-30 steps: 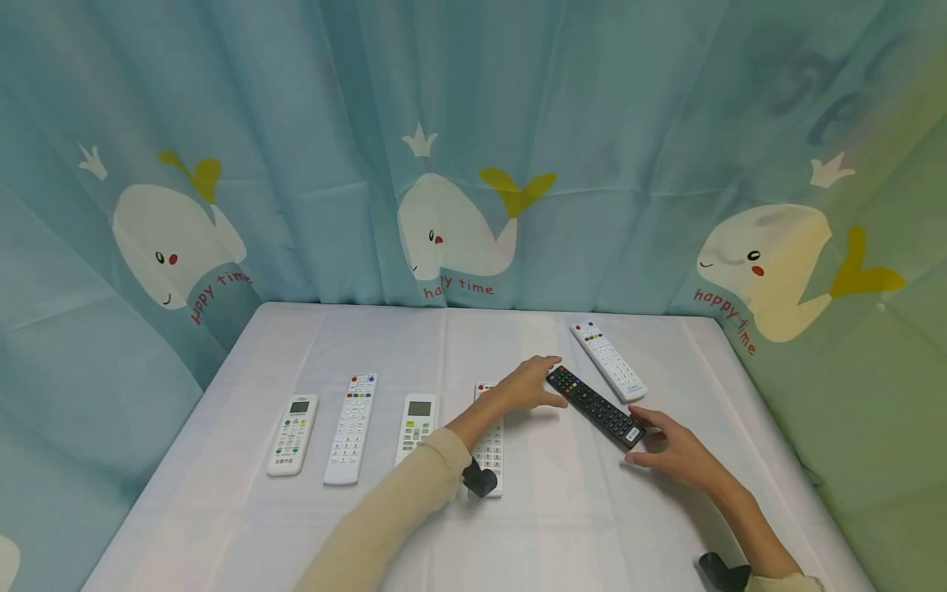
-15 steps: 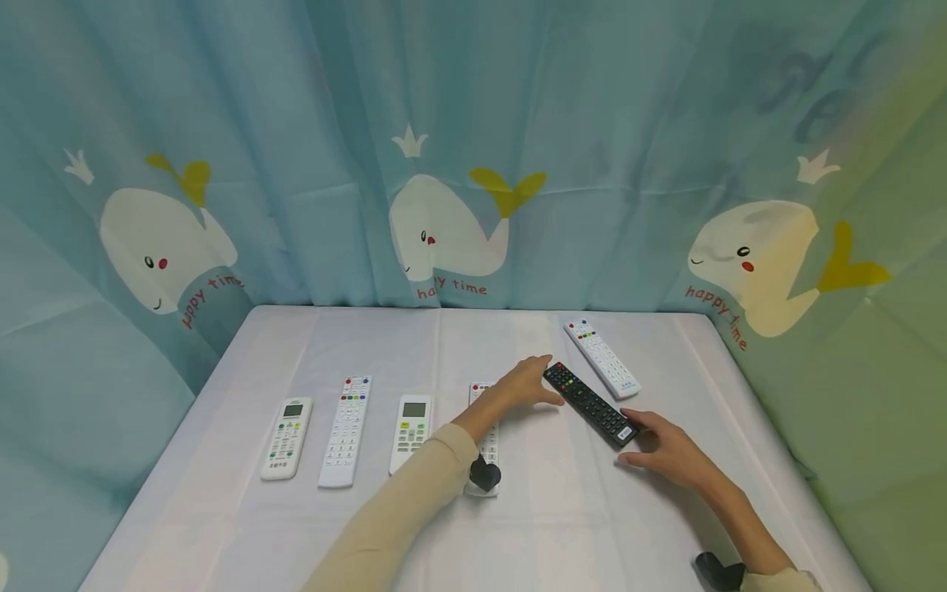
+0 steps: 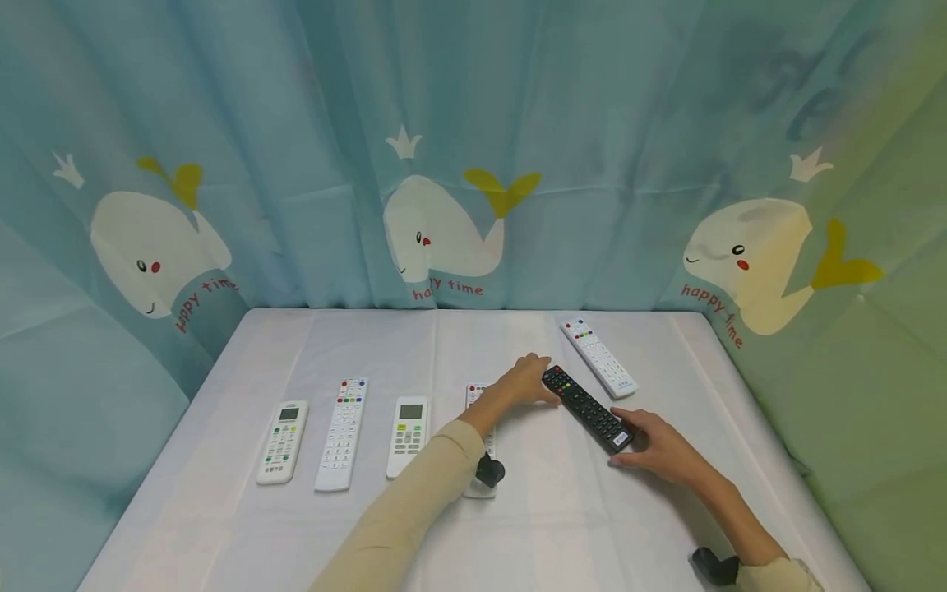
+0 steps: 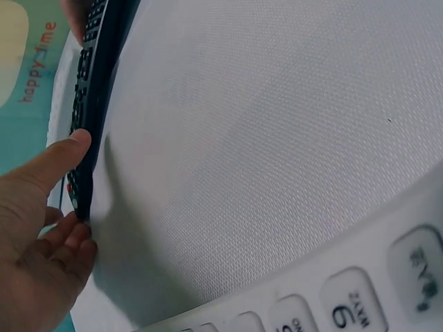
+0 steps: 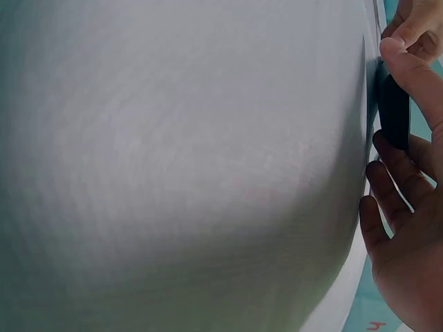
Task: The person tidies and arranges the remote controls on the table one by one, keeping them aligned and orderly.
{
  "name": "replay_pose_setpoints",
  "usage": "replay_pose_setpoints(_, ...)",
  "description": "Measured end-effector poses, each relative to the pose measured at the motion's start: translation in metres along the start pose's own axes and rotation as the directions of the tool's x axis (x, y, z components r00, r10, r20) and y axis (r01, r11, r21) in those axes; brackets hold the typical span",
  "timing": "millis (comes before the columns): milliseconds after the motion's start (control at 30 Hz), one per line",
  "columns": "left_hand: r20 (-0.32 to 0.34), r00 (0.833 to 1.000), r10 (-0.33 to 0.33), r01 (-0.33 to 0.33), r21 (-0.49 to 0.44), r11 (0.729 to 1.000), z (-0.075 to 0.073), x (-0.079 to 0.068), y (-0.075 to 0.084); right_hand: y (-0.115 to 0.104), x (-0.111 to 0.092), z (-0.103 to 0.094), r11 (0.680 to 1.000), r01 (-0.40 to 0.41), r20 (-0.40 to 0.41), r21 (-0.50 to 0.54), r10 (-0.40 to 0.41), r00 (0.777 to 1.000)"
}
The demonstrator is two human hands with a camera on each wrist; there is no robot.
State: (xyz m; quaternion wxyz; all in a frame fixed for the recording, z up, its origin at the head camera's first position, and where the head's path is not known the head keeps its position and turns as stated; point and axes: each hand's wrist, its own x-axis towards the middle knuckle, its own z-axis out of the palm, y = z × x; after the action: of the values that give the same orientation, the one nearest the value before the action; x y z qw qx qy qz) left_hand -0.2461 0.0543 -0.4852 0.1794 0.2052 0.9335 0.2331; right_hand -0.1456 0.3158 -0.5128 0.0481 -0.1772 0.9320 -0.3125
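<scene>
A black remote [image 3: 587, 408] lies slantwise on the white table [image 3: 562, 510], right of centre. My left hand [image 3: 528, 382] is at its far end, which sits between thumb and fingers. In the left wrist view the thumb [image 4: 52, 166] presses the black remote [image 4: 93, 90] at its edge. My right hand [image 3: 654, 444] takes the near end the same way. In the right wrist view the thumb [image 5: 415, 69] lies over the black remote [image 5: 394, 111] with the fingers [image 5: 387, 190] below it.
Three white remotes [image 3: 282, 430] [image 3: 341, 433] [image 3: 407, 425] lie in a row on the left. A further one [image 3: 474, 393] is partly hidden under my left forearm. Another white remote [image 3: 599, 357] lies slantwise at the back right. A whale-print curtain [image 3: 444, 164] surrounds the table.
Both hands stay on the black remote's ends. It has shifted slightly to the left and towards me, and now lies a little steeper. The head view has drifted slightly.
</scene>
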Motion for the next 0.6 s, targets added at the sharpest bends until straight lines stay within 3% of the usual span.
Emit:
replay_pose_setpoints(367,-0.007,0.999,0.032,-0.031,0.067,0.997,0.0038,0.0026,-0.003,-0.0027,-0.0025,0.0007,0.999,0.016,0.038,-0.035,-0.014,0.999)
replay_pose_setpoints(600,-0.011,0.999,0.039,-0.038,0.041,0.998,0.0047,0.004,-0.0059,-0.0018,-0.004,-0.0002,0.999,0.028,0.044,-0.032,-0.026,0.999)
